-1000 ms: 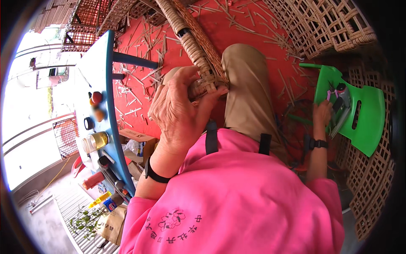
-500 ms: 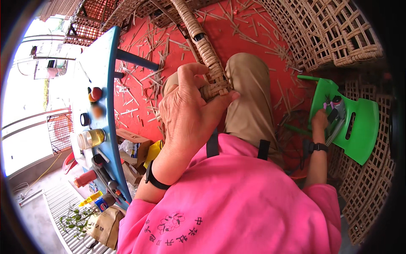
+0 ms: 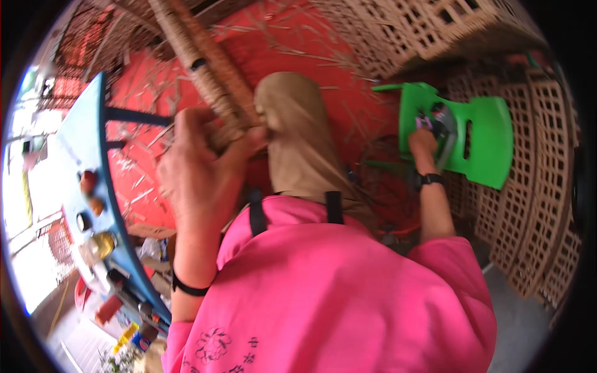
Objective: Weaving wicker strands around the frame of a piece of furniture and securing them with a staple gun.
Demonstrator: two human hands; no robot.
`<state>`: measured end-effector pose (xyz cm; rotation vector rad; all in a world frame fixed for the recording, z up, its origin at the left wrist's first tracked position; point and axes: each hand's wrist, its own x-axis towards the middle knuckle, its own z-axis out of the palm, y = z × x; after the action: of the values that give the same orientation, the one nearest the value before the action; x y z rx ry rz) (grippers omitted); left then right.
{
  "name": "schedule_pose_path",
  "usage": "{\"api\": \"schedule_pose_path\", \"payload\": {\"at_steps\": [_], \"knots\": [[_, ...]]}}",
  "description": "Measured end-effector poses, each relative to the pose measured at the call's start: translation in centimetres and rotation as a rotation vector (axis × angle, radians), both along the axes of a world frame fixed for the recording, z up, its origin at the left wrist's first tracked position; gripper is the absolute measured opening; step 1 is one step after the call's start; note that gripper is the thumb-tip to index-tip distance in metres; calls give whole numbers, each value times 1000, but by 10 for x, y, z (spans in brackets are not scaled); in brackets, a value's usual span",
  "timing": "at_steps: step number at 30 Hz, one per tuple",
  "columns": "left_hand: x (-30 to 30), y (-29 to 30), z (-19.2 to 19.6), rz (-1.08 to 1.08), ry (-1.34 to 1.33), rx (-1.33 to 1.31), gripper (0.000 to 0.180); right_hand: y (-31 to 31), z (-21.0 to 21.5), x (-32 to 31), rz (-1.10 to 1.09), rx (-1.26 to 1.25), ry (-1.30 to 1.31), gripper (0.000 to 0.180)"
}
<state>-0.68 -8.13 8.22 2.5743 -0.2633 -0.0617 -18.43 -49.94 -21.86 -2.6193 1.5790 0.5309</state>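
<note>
My left hand (image 3: pixel 202 165) grips the woven end of a cane-wrapped pole (image 3: pixel 214 90), which slants up and away from my lap. Its thumb and fingers curl round that end, and motion blur softens the details. Out to the right, my right hand (image 3: pixel 423 143) is down at the seat of a small green plastic chair (image 3: pixel 488 140). The fingers are closed at a small purple and dark item, too blurred to name. Grey and black tools (image 3: pixel 445 124) lie on the seat beside that hand.
A blue table (image 3: pixel 102 180) at left carries a jar of yellow liquid (image 3: pixel 101 244), fruit (image 3: pixel 88 181) and bottles. Woven lattice panels (image 3: pixel 528 186) stand behind the chair. A large woven piece (image 3: pixel 429 34) is at upper right. Cane scraps (image 3: pixel 298 31) litter the red floor.
The whole view has swung, shifting things leftward in the picture and blurring them. My left hand still grips the pole's end. My right hand remains at the chair seat, its fingers closed.
</note>
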Motion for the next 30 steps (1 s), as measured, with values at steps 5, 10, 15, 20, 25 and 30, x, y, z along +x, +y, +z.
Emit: {"api": "schedule_pose_path", "payload": {"at_steps": [5, 10, 15, 20, 25, 30], "knots": [[-2, -7, 1, -18, 64, -69, 55, -20, 3, -23, 126, -264, -270, 21], [-3, -4, -15, -31, 124, -490, 49, -14, 14, -19, 210, -333, -288, 17], [0, 2, -15, -44, 75, -279, 49, -1, 2, -18, 335, -231, -170, 18], [-2, 3, -11, -4, 22, -126, 52, 59, 15, -5, 239, -71, -39, 21], [1, 3, -11, -100, -132, 26, 56, 42, 1, -27, 232, -88, -51, 24], [-1, 7, -10, -124, -122, -14, 54, 43, 18, -25, 285, 12, -55, 23]]}}
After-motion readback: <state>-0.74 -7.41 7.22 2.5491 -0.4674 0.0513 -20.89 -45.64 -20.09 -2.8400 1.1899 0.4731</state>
